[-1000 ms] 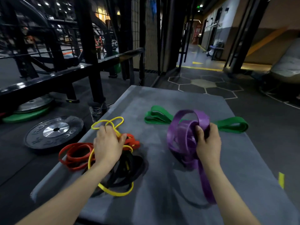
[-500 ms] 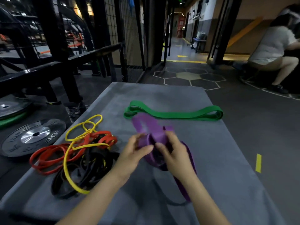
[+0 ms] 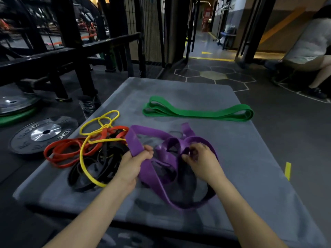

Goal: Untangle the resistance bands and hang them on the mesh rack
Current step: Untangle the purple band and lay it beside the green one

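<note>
Hands spread apart; both grips closed round purple band point(image 3: 154, 135)

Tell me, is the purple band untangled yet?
Not yet: purple band still loops over itself between left hand and right hand.

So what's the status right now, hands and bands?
Left hand and right hand both gripping purple band, still knotted. Green band lies apart. Yellow, red, black pile beside left hand.

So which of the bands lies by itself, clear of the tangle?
The green band, folded flat at the mat's far side; the purple band is in both hands.
</note>
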### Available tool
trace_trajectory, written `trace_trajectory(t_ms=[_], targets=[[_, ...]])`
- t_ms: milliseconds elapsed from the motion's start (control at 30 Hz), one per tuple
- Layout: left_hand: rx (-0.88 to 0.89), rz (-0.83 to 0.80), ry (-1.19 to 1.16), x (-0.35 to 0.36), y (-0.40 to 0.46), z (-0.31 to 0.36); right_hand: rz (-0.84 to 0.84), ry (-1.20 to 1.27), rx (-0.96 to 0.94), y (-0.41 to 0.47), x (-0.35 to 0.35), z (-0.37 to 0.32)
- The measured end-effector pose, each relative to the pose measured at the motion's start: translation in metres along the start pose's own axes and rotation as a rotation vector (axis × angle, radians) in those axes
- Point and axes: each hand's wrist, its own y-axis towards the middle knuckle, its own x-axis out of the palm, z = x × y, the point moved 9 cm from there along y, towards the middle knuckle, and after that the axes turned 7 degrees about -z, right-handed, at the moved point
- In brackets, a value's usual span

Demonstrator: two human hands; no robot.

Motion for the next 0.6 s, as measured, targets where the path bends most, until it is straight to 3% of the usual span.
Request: trace_trajectory(t_ms=[100,267,333,467,600], targets=[[-0.072,-0.019,0.047,-0.001,0.003,-0.005,-0.066,0.03,0.102,-0.001,0.011,0.008],[-0.048,-0.105,0.306,0.006,-0.002,-0.004,-0.089,-0.08,0.01,0.008,0.006,-0.007],[0.061,-0.104,0.47,0.005,0.0,0.004,-0.014,-0.056,-0.025,0.005,-0.01,-0.013],[0.23,0.069,0.895,0.001,0.012,0.024,0.278,0.014,-0.054,0.018,-0.05,-0.011],[0.247,0.061,0.984,0.009,0.027,0.022,0.256,-0.028,-0.02,0.056,-0.043,-0.006]])
